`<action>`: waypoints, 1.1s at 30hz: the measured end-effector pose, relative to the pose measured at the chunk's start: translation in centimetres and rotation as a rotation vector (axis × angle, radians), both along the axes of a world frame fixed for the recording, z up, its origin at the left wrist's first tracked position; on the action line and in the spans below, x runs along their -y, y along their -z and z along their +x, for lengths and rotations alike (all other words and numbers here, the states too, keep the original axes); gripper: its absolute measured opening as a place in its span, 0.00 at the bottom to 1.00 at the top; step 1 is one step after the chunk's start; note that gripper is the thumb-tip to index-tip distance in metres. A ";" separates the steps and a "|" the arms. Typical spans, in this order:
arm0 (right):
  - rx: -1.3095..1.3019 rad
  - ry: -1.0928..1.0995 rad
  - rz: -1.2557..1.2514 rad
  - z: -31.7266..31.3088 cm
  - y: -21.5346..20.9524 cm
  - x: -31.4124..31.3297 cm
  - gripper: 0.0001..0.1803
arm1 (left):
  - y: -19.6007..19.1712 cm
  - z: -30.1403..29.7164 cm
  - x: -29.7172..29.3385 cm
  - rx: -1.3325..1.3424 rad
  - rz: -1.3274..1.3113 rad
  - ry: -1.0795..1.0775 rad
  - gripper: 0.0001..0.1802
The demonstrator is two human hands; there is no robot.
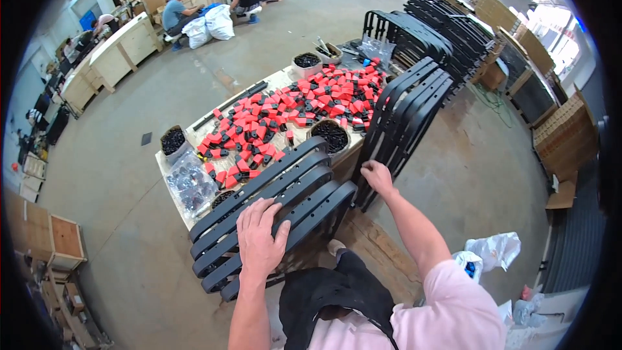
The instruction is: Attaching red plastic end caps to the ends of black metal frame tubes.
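Black metal frames (304, 180) with rounded ends and small holes stand on edge in a row close in front of me. My left hand (260, 233) rests on top of them, fingers stretched out and thumb apart. To the right, a second group of black metal frames (407, 116) stands upright against the table's side. At its near edge my right hand (378, 176) has its fingers curled on a frame; the fingertips are partly hidden. Beyond the frames, many red-and-black plastic pieces (272, 116) lie heaped on the table (170, 172).
Tubs of small black parts (330, 135) and a clear plastic bag (190, 185) sit on the table. More black frames (447, 35) are stacked at the back right. White bags (219, 23) lie beside two people far left. Cardboard (567, 136) stands at the right.
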State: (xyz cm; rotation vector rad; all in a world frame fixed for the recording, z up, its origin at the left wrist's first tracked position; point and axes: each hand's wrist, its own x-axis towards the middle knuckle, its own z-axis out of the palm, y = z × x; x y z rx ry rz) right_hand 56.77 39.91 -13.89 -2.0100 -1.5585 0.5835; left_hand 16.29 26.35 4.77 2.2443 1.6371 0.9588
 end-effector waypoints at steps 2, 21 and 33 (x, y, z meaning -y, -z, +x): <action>0.020 -0.038 0.012 -1.0 -0.3 -5.2 0.20 | -0.2 0.7 -0.1 0.073 -0.005 -0.032 0.18; 0.050 -0.440 0.110 0.3 1.6 -17.0 0.15 | 3.6 -2.2 -17.1 0.121 -0.260 -0.688 0.20; 0.160 -0.706 0.029 -13.0 2.0 -29.1 0.16 | 2.5 -0.8 -18.1 0.045 -0.532 -0.627 0.23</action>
